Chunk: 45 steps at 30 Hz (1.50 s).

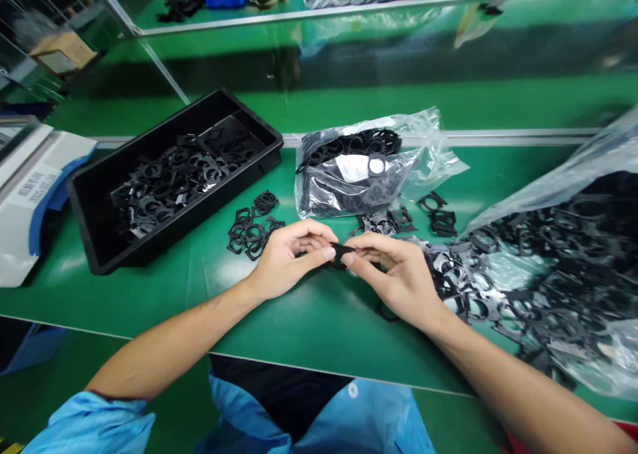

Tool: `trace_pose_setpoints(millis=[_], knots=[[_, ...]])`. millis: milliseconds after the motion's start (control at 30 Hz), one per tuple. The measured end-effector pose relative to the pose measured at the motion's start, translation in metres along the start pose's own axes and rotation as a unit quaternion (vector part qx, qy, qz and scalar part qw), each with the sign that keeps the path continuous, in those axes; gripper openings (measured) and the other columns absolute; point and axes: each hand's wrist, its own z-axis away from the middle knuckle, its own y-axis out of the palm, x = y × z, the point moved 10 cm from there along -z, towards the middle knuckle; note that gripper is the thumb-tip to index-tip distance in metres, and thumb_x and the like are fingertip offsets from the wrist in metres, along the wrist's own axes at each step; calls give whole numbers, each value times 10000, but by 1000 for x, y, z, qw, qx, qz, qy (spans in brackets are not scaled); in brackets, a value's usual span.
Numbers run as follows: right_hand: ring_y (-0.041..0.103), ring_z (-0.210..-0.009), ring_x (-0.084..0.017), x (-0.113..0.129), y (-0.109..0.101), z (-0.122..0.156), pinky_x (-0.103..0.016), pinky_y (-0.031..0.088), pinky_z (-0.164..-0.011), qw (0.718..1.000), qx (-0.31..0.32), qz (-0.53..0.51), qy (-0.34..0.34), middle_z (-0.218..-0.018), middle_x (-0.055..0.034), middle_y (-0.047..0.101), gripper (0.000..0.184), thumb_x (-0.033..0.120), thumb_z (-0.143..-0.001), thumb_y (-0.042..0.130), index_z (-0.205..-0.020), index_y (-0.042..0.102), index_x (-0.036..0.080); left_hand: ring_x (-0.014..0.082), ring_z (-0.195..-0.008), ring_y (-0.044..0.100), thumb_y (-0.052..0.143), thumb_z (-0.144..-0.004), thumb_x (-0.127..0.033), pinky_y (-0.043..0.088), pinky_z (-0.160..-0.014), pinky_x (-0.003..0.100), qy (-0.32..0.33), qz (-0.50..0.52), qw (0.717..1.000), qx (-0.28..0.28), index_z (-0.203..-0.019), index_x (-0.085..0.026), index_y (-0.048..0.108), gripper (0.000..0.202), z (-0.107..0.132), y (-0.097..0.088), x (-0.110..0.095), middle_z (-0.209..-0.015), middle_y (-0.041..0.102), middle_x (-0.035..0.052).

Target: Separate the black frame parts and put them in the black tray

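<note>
Between my two hands is a small black plastic part (341, 249), seen nearly edge-on above the table. My left hand (298, 249) pinches its left end between thumb and fingers. The right end is pinched by my right hand (393, 268). Fingertips cover much of the part, so its full shape is hidden. Left of my left hand lies a small group of black ring-shaped parts (252, 231). Beside my right hand, a large heap of similar black parts (478, 288) spreads out of an open clear plastic bag (563, 168).
A black bin (249, 118) with many black parts stands at the back left. Behind my hands lies a clear bag (356, 168) of black parts with a white label. A white and blue device (40, 201) sits at the far left. The green table (299, 328) has its edge near my body.
</note>
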Motion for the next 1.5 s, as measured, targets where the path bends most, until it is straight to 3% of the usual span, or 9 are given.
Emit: trace_pose_setpoints(millis=[100, 200, 300, 467, 600, 733, 1067, 1233, 1500], knots=[[669, -570, -147, -14, -1, -2, -268, 577, -606, 991, 1, -106, 83, -651, -20, 728, 210, 363, -772, 827, -784, 739, 173, 134, -776, 727, 656, -948, -291, 607, -742, 254, 52, -38, 998, -12, -1079, -189, 713, 175, 2, -3, -10, -984, 747, 62], [644, -514, -126, -27, 3, -3, -242, 554, -555, 972, 20, -181, 148, -595, -12, 712, 231, 360, -730, 851, -768, 741, 161, 188, -1029, 718, 623, -954, -219, 598, -925, 341, 144, -125, 982, -12, -1133, -211, 719, 203, 6, -1, -29, -1189, 723, 102], [659, -523, -122, -32, 11, -2, -236, 555, -552, 962, 55, -206, 171, -643, -19, 737, 266, 375, -715, 869, -828, 759, 161, 210, -1104, 696, 634, -940, -189, 578, -973, 379, 183, -178, 967, 13, -1051, -215, 741, 156, 9, 7, -36, -1153, 748, 99], [731, -721, -170, -12, 3, -2, -294, 616, -693, 999, 19, -25, 33, -862, -59, 764, 269, 392, -847, 777, -1014, 763, 182, 173, -969, 705, 623, -944, -166, 582, -879, 321, 200, -202, 959, -9, -965, -207, 755, 140, 9, 5, -40, -1022, 762, 75], [723, -857, -183, 12, -7, 3, -310, 634, -760, 989, -36, 103, -97, -1038, -81, 726, 178, 331, -919, 702, -1049, 754, 220, 161, -897, 677, 638, -941, -185, 574, -830, 307, 198, -247, 947, -44, -997, -211, 764, 140, 7, -2, -40, -939, 724, 54], [705, -856, -190, 24, -1, 5, -323, 638, -761, 979, -12, 132, -155, -971, -68, 735, 94, 249, -899, 715, -986, 741, 224, 149, -867, 658, 630, -947, -188, 564, -799, 290, 204, -265, 941, -57, -1000, -214, 770, 152, 8, -4, -40, -910, 690, 44], [702, -805, -169, 5, -7, -1, -304, 632, -788, 998, -26, 34, -54, -896, -42, 684, 130, 324, -884, 715, -858, 660, 209, 163, -902, 699, 611, -961, -221, 573, -845, 294, 172, -244, 954, -34, -1043, -185, 681, 114, 9, -1, -34, -987, 744, 59], [695, -862, -169, 6, 0, -1, -294, 610, -809, 995, 3, 64, -71, -916, -35, 662, 41, 249, -913, 643, -899, 625, 214, 148, -845, 704, 604, -965, -228, 559, -813, 257, 171, -265, 948, -36, -991, -193, 665, 75, 11, 0, -33, -922, 744, 30], [570, -709, -133, 18, 6, 7, -253, 517, -684, 979, 23, 162, -120, -812, -5, 612, 55, 194, -926, 557, -882, 588, 209, 141, -838, 698, 539, -998, -236, 532, -777, 231, 138, -274, 952, -13, -1029, -202, 602, 79, 14, 4, -25, -898, 706, 16]])
